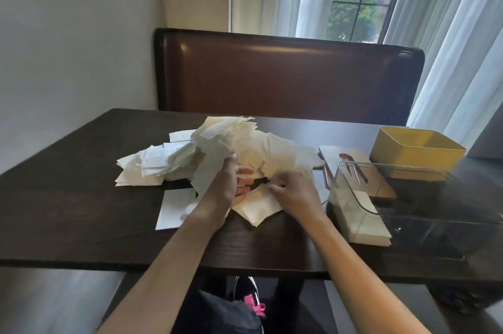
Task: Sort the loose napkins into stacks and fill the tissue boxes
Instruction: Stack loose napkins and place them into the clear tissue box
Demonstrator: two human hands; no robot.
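The dark wooden table (81, 211), matte with a faint grain, carries everything here. On its left half lies the pile of loose napkins (163, 162): thin, soft, cream-white paper squares, crumpled and fanned over one another, rising to a ragged peak towards the table's middle. Nearer the front edge of the table, just below the pile, a flat white sheet (175, 208) lies smooth and rectangular.

The left hand (227, 184) stands on edge at the near side of the pile, thumb and fingers gripping a bunch of napkins lifted from the heap. Just right of it, the right hand (295, 192) lies palm down, fingers curled and pinching a napkin on the creased sheets spread on the table.

Further right on the table sits a clear plastic box (408, 203), glossy and rounded at its corners, with a neat stack of folded napkins (362, 220) inside its near end. Behind it lies a flat tan lid (353, 167) with a slot, and at the table's far right corner stands a yellow box (419, 148), rectangular and open-topped.
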